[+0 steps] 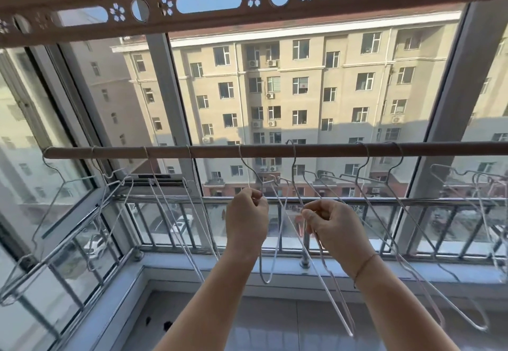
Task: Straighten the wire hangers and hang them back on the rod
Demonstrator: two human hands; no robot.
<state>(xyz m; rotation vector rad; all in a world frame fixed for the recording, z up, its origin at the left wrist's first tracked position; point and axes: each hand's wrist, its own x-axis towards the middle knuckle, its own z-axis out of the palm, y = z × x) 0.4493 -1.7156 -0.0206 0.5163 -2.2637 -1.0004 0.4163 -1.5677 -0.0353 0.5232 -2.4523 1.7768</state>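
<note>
A brown rod runs across the window at mid height. Several thin wire hangers hang from it, most squeezed narrow and bent. My left hand pinches the neck of one white wire hanger whose hook sits over the rod near the middle. My right hand grips the wire of a neighbouring bent hanger that slants down to the right. Both hands are just below the rod, close together. A thin bracelet circles my right wrist.
A wide perforated brown rail crosses overhead. Behind the rod are window frames and a metal railing. More hangers crowd the right end, and others the left end. A white sill lies below.
</note>
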